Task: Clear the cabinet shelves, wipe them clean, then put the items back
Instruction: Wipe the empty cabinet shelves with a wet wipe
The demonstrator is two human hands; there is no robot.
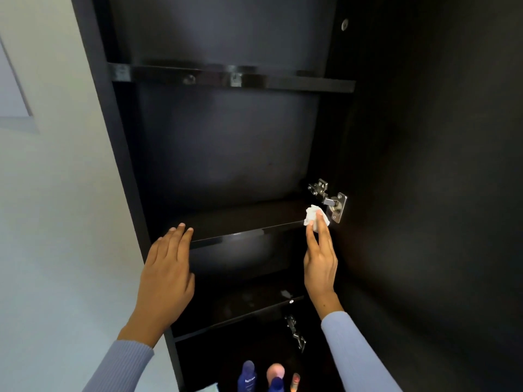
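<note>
A tall black cabinet stands open with several bare shelves. My right hand point(320, 256) reaches up and presses a crumpled white tissue point(312, 215) with straight fingers against the right end of the middle shelf point(243, 222), just below a metal hinge point(329, 198). My left hand point(167, 273) is flat, fingers straight, its tips resting at the left end of that shelf's front edge. The upper shelf point(232, 77) and the lower shelf point(240, 309) carry nothing.
Blue bottles point(247, 376) and a pink-capped bottle point(276, 372) stand at the cabinet's bottom. The open black door point(424, 193) fills the right side. A pale wall point(56, 193) lies to the left. A second hinge point(295, 332) sits lower on the right.
</note>
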